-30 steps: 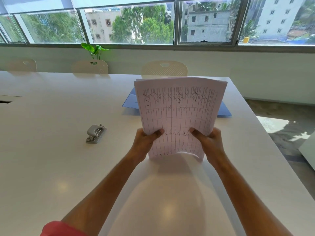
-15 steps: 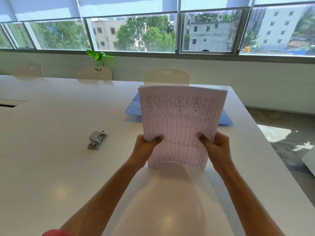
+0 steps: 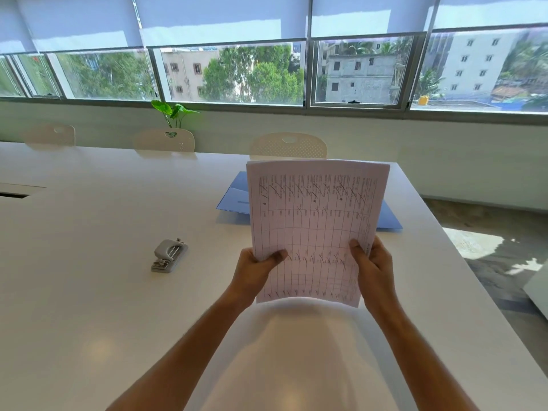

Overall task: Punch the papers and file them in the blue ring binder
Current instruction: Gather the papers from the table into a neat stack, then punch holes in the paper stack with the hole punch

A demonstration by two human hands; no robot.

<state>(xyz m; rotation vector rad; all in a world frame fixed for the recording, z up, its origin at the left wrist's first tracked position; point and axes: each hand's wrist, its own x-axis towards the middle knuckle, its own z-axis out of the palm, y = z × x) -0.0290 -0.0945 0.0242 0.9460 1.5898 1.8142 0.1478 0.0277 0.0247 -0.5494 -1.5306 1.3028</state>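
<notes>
A stack of printed papers (image 3: 314, 221) with ruled tables stands upright in front of me, its lower edge bowed just above the white table (image 3: 89, 247). My left hand (image 3: 255, 271) grips its lower left side, thumb across the front sheet. My right hand (image 3: 373, 262) grips the lower right side the same way. Behind the papers the blue ring binder (image 3: 235, 195) lies flat on the table, mostly hidden by the stack. A grey hole punch (image 3: 169, 255) sits on the table to the left of my hands.
Three pale chairs (image 3: 287, 145) stand along the table's far side, below a long window. A green plant (image 3: 175, 112) rises behind the middle chair. The table's right edge drops to a sunlit floor (image 3: 486, 250).
The papers and both hands sit slightly lower in view as my head tilts up. The stack looks a little more squared. The hole punch and binder have not moved.
</notes>
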